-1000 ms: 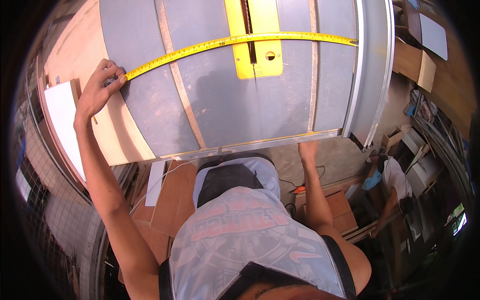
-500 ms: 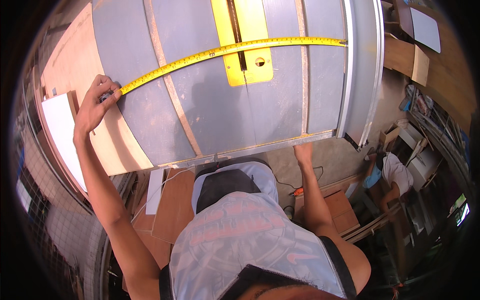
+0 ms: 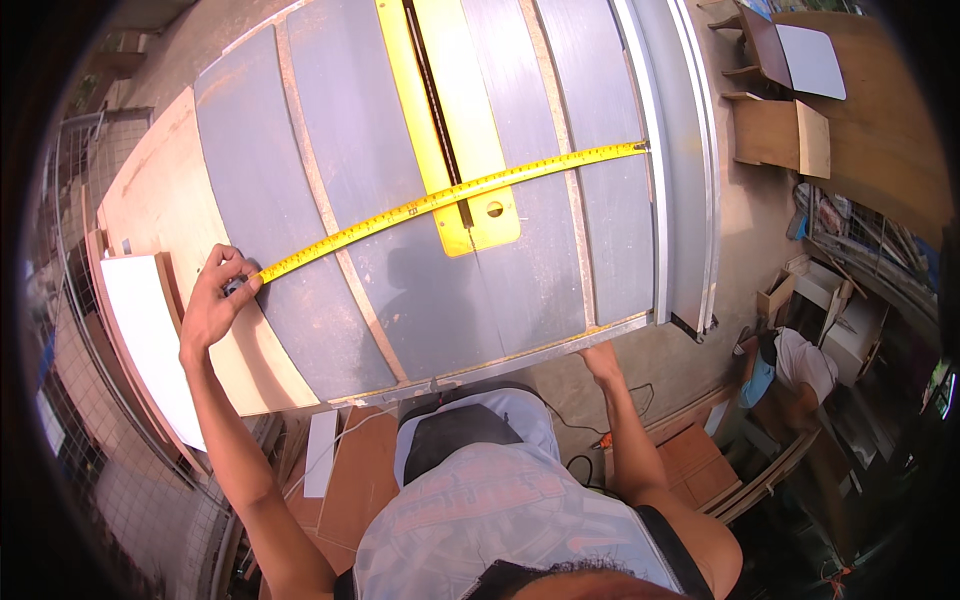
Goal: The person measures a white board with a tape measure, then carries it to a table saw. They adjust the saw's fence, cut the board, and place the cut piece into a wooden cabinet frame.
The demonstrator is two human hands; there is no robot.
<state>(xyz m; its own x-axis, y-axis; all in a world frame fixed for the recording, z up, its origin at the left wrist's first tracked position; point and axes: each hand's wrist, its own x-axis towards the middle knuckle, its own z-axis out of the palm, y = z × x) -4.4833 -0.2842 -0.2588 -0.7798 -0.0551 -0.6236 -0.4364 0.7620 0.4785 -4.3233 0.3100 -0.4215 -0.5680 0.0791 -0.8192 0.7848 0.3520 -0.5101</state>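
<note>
A yellow tape measure (image 3: 385, 222) stretches across the grey table saw top (image 3: 530, 290). Its far end meets the long metal fence (image 3: 652, 225) on the right. At the top's left side, my left hand (image 3: 222, 290) is closed around the tape's case, thumb beside the blade. The tape crosses the yellow insert plate (image 3: 484, 236) with its dark slot. Below the front rail (image 3: 520, 357), my right hand (image 3: 600, 362) reaches to the edge; its fingers are hidden under the rail.
A pale wooden board (image 3: 160, 210) adjoins the saw top on the left, with a white panel (image 3: 145, 330) beside it. Wooden pieces (image 3: 780, 135) lie at the far right. Another person (image 3: 800, 370) bends over at the lower right. A cable (image 3: 645, 400) runs along the floor.
My view has shifted, so the saw top sits lower and shows more of its far side. The tape still spans it; my left hand keeps its hold, and my right hand stays at the rail.
</note>
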